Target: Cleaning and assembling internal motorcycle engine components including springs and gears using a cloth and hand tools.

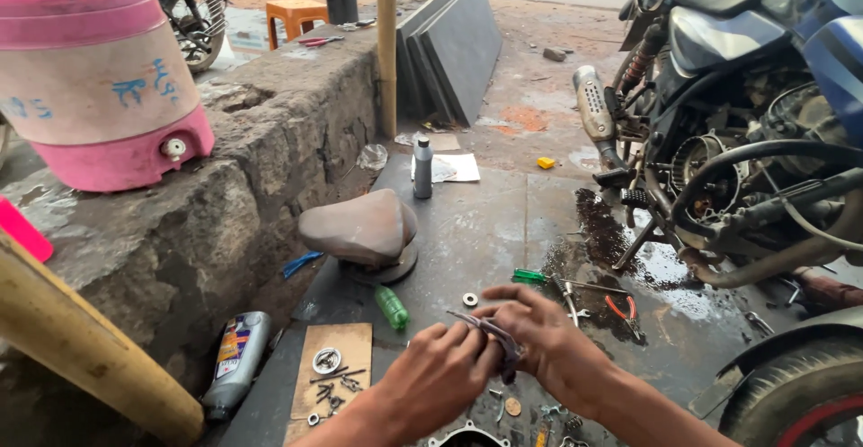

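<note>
Small, thin, grey metal part, bent and dirty, low in the middle of the view. Pinched from 9 o'clock by the left hand, fingers curled tight. Gripped from 3 o'clock by the right hand, fingers half bent around it. Just past, at 12 o'clock, a washer and green screwdriver on the wet dark floor. Farther, at 2 o'clock, a motorbike.

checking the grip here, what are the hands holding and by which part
Both hands hold one small grey metal part. The left hand pinches its near end; the right hand wraps its fingers over the far end.
</note>
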